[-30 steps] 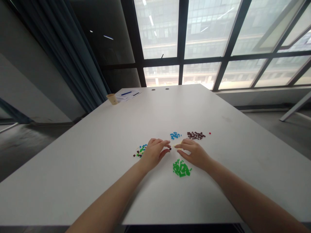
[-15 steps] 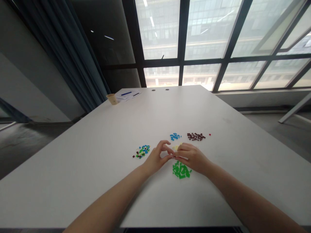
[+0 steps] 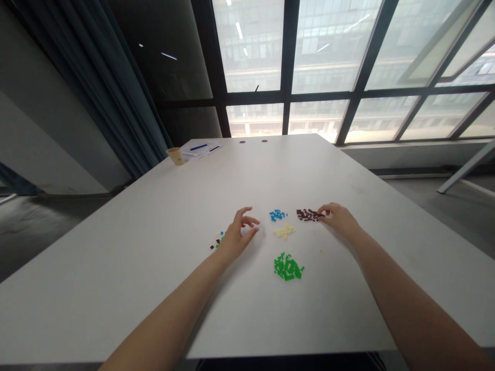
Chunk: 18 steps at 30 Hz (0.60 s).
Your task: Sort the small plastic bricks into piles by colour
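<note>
My right hand (image 3: 339,219) is at the right edge of a pile of dark brown toy bricks (image 3: 307,215). Its thumb and fingertips are pinched together, with a small brown brick showing at their tips. My left hand (image 3: 237,237) hovers with fingers spread and nothing between them. It partly covers a mixed pile of coloured bricks (image 3: 217,241). Between the hands lie a blue brick pile (image 3: 277,215) and a pale yellow one (image 3: 285,231). Nearer to me is a larger pile of green bricks (image 3: 288,267).
One tiny yellowish piece (image 3: 320,250) lies alone below my right hand. At the far left of the white table (image 3: 247,180) stand a paper cup (image 3: 176,156) and sheets of paper (image 3: 193,153) with a blue pen (image 3: 198,147) on them.
My hands have parted. The right moved away and to the right, to the brown pile, and now hides the lone red piece. The left drew back leftward and opened, uncovering the yellow pile.
</note>
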{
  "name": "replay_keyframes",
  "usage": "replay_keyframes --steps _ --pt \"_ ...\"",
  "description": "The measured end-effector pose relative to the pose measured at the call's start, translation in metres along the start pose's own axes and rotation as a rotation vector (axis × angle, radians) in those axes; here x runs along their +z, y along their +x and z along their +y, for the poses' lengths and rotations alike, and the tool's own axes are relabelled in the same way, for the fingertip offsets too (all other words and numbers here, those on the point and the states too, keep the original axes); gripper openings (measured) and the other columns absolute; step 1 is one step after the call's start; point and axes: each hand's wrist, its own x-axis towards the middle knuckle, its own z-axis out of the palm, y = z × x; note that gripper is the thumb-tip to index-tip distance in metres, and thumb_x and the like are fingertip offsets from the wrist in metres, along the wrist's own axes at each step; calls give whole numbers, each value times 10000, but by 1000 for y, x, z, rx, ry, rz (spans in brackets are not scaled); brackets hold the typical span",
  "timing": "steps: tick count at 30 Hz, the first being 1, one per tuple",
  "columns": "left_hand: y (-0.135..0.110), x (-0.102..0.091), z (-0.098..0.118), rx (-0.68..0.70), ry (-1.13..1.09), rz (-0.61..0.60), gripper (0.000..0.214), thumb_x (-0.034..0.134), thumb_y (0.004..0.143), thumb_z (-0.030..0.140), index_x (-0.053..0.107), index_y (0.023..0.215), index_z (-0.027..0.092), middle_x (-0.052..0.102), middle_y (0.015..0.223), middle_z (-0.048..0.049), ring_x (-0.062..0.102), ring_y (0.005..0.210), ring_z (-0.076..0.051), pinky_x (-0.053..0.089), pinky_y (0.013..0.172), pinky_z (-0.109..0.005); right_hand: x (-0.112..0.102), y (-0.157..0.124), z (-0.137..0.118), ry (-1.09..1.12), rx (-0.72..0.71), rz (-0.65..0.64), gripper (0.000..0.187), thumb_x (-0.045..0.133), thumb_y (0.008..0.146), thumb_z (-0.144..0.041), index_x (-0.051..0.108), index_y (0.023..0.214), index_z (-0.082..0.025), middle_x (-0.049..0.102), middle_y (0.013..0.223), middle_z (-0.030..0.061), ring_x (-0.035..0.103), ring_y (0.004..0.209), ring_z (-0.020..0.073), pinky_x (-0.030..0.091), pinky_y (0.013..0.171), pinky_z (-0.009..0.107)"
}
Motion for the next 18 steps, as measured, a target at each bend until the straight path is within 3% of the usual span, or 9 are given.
replay_keyframes --steps 4,8,14,18 --pt "6 -11 -13 -29 36 99 441 512 754 251 314 1148 248 608 896 -5 558 789 -120 407 775 -306 6 -1 11 3 157 -107 190 556 636 -205 672 785 -216 574 697 10 503 620 123 339 562 218" --pt "10 -15 -20 -41 63 140 439 507 747 267 324 1145 246 605 890 -2 561 784 -123 412 759 -304 5 -1 14 16 183 -169 208 539 643 -214 672 802 -209 573 669 4 491 573 112 326 528 212" --pt "16 -41 -30 -137 231 182 265 465 750 296 488 996 201 611 882 -30 563 766 -145 425 675 -275 -4 1 15 -24 204 -54 195 513 658 -232 669 772 -200 581 678 22 498 598 125 333 546 218" --pt "19 -62 -42 -269 435 53 186 467 713 266 606 791 171 628 840 -60 561 734 -177 432 685 -298 -8 0 4 -59 223 17 207 482 681 -287 653 758 -198 565 634 21 479 561 126 321 530 224"
